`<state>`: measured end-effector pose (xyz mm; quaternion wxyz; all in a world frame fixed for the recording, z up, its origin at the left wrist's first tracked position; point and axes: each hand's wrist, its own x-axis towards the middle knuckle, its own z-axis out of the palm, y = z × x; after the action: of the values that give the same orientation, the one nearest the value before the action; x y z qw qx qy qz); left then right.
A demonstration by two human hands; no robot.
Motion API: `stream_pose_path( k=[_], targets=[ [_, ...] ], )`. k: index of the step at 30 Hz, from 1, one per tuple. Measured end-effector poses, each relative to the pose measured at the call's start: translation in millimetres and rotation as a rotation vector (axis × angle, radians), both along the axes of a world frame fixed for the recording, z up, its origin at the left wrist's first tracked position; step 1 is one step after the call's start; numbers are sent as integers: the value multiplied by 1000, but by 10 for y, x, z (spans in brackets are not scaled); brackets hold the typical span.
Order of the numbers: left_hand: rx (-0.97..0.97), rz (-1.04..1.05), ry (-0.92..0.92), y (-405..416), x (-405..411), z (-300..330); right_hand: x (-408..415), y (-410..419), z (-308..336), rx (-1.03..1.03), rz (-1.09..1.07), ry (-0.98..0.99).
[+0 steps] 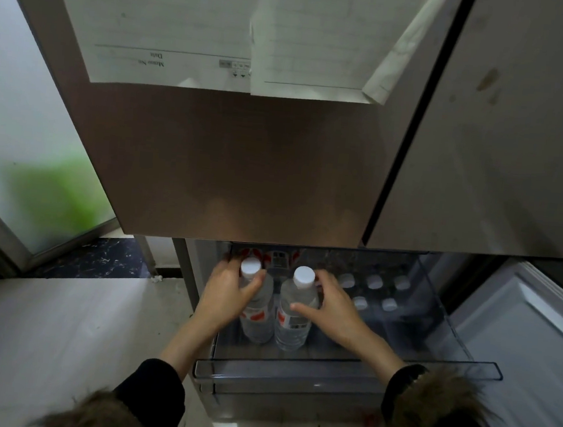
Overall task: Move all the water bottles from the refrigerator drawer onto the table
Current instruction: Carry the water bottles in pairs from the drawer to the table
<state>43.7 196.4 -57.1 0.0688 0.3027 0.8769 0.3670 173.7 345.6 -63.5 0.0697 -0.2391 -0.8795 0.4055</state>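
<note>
Left hand (229, 292) wrapped around the shoulder of a clear plastic water bottle with white screw cap and red label (256, 308), thumb across the front just under the cap, fingers curled behind the neck. Right hand (331, 308) clasping a second clear plastic water bottle with white cap and red-and-grey label (295, 316), thumb laid across the bottle's front at mid-height, fingers hooked round the far side near the cap. Both bottles upright and side by side, nearly touching, each standing between its holding hand and the other bottle, bases low at the front left of the transparent plastic refrigerator drawer (348, 369), pulled out. Whether the bases touch the drawer floor or hang just above it: cannot tell.

Further right in the same drawer, seen through its clear top panel, a cluster of more white-capped bottles (373, 291), five caps discernible, well apart from the hands. Behind the held pair, more red-labelled bottles (278, 259) lying at the back of the drawer.

Black sleeves with brown fur cuffs (434, 397) at the bottom edge. Above the drawer, brown-grey refrigerator doors (243, 162), shut, with white lined memo sheets (187, 34) fixed to the left one. Pale glossy floor (59, 330) at left, frosted glass panel (19, 122) beyond it
</note>
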Motion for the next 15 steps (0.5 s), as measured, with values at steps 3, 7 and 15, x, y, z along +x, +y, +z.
stream_pose_path(
  k=[3,7,15],
  targets=[
    [-111,-151,-139,-70,15,-108,29,44,-81,-181,129,-27],
    [-65,-271,-343,-130,5,-209,-6,114,-166,-252,139,-82],
    [-128,-262,-218,-128,-70,-188,-43,128,-232,-195,41,-22]
  ],
)
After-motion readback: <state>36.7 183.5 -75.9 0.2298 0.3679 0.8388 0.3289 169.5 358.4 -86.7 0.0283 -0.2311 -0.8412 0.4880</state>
